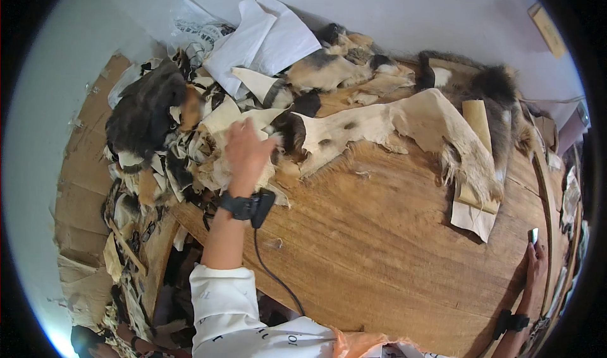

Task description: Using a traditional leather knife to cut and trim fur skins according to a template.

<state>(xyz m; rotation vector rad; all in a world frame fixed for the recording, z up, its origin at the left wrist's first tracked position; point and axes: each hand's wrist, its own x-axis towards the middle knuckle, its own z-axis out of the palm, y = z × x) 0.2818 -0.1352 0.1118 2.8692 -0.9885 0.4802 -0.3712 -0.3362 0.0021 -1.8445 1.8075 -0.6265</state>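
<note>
My left hand (248, 151) hovers at or on the right side of a heap of fur and hide scraps (212, 165). Its thumb stands apart from the slightly blurred fingers, and nothing shows in its grasp. Just beyond the fingers lies a pale hide scrap (265, 116). A long cream hide (379, 119) with a furry fringe stretches across the wooden table to the right of this hand. At the far right edge, my right hand (536, 263) is closed on a small flat white-and-dark piece (535, 236), its kind too small to tell. Both wrists wear black straps.
White sheets (253, 42) and dark fur (145, 108) top the heap. More pelts (329, 70) lie along the wall. A tan roll (478, 127) sits under the hide's right end. Cardboard (88, 187) lines the left. A cable hangs from my left wrist. Another person (91, 342) is at lower left.
</note>
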